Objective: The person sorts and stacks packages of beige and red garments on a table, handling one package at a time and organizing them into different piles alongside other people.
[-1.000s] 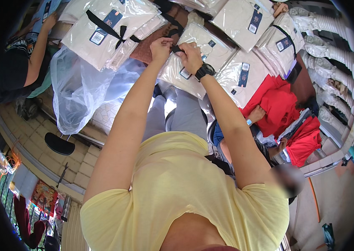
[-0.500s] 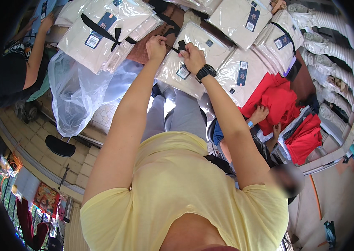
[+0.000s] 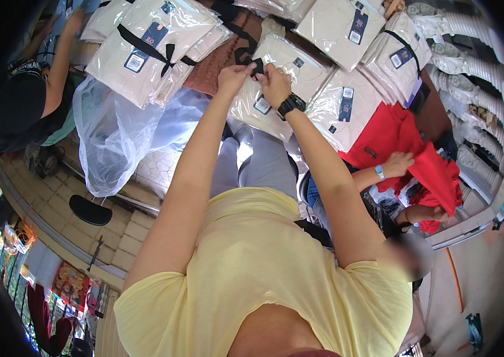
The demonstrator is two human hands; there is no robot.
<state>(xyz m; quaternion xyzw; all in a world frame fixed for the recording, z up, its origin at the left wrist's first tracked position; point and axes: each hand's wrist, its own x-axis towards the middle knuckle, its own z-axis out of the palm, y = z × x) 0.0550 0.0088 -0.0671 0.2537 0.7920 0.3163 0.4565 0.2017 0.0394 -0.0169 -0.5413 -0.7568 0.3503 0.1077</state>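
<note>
My left hand (image 3: 234,79) and my right hand (image 3: 276,85) are close together, each closed on a black cloth strip (image 3: 257,66). The strip bunches between my fingers, and part of it trails away on the far side. Right under my hands lies a stack of cream garments in clear plastic (image 3: 290,66), with dark tags showing. To the left is another wrapped stack (image 3: 195,24), bound by a black strip knotted in a bow (image 3: 168,58). A dark watch (image 3: 292,106) is on my right wrist.
More wrapped garments (image 3: 326,27) cover the table, one bundle (image 3: 392,56) tied in black. At right, a person's hands (image 3: 399,163) handle a red garment (image 3: 386,134). A person in dark clothes (image 3: 22,107) works at left. Clear plastic (image 3: 106,143) hangs off the edge beside white balusters (image 3: 475,59).
My left hand has come closer to my right, and the strip between them is more bunched. The co-worker at right has spread the red garment and moved both hands rightward.
</note>
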